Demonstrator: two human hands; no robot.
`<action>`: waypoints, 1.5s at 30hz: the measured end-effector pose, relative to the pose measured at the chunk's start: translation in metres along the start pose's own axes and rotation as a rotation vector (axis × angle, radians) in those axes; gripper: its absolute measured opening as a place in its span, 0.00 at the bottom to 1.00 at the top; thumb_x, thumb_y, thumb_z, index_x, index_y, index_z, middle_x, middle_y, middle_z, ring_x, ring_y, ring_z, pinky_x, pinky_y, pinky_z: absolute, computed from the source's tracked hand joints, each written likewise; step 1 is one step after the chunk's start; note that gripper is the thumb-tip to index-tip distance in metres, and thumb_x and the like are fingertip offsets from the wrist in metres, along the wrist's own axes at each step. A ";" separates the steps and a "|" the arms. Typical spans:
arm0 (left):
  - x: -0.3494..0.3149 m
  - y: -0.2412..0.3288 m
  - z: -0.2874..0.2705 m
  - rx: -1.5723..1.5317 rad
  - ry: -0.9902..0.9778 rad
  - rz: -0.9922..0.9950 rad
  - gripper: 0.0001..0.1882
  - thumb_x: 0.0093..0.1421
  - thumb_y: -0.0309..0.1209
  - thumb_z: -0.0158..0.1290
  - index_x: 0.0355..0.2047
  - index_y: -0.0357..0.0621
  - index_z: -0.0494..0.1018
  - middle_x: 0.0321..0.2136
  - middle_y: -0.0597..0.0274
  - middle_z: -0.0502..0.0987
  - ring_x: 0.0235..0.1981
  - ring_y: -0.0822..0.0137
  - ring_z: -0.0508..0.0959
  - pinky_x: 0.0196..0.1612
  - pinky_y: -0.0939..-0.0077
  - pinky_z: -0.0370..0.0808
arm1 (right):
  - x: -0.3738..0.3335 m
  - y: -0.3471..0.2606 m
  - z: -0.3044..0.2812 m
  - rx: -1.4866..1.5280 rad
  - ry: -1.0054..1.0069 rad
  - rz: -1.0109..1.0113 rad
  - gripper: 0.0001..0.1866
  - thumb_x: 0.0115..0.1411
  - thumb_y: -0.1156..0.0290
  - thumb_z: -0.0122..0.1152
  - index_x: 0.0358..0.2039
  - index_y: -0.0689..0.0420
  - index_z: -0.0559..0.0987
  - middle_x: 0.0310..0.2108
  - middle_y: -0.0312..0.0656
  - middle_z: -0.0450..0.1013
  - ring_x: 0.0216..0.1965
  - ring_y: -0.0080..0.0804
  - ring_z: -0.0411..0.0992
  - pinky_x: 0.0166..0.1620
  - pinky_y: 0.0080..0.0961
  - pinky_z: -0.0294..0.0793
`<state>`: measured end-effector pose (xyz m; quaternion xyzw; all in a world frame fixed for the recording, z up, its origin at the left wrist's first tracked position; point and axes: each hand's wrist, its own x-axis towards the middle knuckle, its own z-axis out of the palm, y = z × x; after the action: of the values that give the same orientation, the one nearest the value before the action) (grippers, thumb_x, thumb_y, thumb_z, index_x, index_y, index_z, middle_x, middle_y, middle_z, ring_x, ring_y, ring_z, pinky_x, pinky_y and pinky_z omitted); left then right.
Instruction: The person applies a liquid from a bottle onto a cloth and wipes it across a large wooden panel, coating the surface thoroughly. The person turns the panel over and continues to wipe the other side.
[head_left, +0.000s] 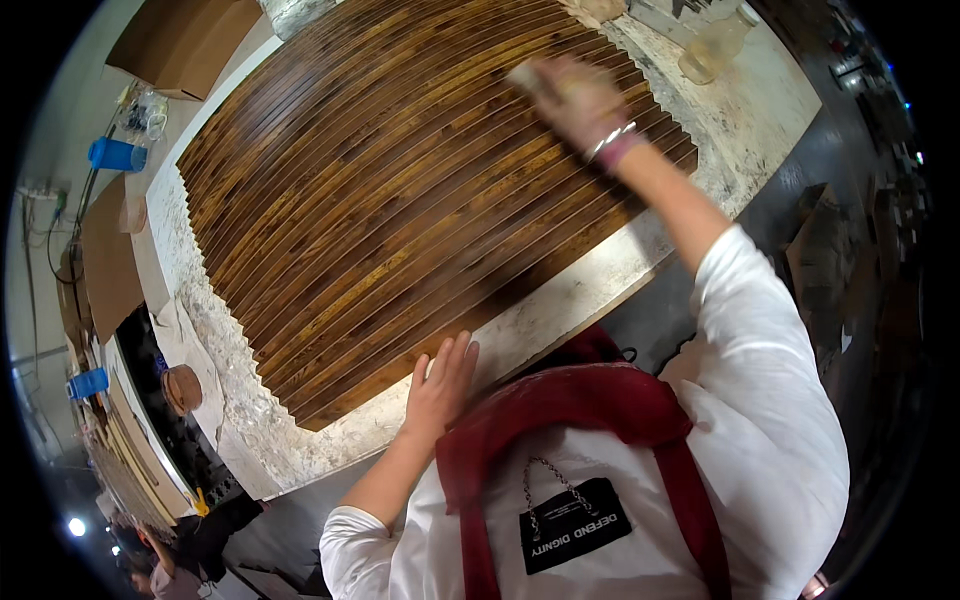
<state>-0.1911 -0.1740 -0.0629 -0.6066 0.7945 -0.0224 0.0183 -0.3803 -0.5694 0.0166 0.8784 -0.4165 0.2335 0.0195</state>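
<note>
While the right hand (580, 100) closes its fingers on a pale pad at the far side, the left hand (440, 385) lies open, flat by the near edge of the stained wooden slats (400, 200), which cover the surface (560, 300). They look stiff, thin, light; best lifted by their ends.

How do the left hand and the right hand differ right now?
The left hand lies flat and open on the near edge of the slats; the right hand reaches to the far side. The left holds nothing, while the right closes on a pale pad. The right wrist wears bangles; the left wrist is bare. Both come out of white sleeves.
</note>
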 end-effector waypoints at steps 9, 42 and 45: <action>-0.004 0.005 -0.008 -0.065 -0.009 -0.008 0.29 0.58 0.29 0.46 0.62 0.52 0.66 0.66 0.67 0.61 0.65 0.68 0.62 0.64 0.61 0.57 | -0.037 0.012 -0.022 0.003 -0.186 -0.005 0.09 0.60 0.65 0.55 0.39 0.47 0.81 0.28 0.46 0.76 0.30 0.47 0.75 0.35 0.40 0.76; 0.003 0.005 -0.013 -0.231 -0.073 -0.088 0.48 0.44 0.53 0.66 0.63 0.51 0.63 0.67 0.66 0.58 0.66 0.65 0.61 0.64 0.58 0.56 | -0.145 -0.099 -0.037 0.122 -0.159 -0.253 0.22 0.49 0.71 0.64 0.48 0.50 0.77 0.28 0.41 0.76 0.32 0.39 0.75 0.40 0.42 0.72; 0.005 0.009 -0.024 -0.239 -0.106 -0.097 0.46 0.47 0.53 0.64 0.64 0.50 0.62 0.68 0.62 0.57 0.66 0.63 0.61 0.65 0.57 0.55 | -0.144 0.034 -0.058 -0.056 -0.037 -0.037 0.19 0.57 0.66 0.62 0.50 0.54 0.76 0.28 0.45 0.76 0.30 0.42 0.75 0.36 0.38 0.74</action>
<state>-0.2024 -0.1765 -0.0397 -0.6425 0.7591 0.1038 -0.0133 -0.5068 -0.4745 0.0012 0.8891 -0.4070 0.2053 0.0406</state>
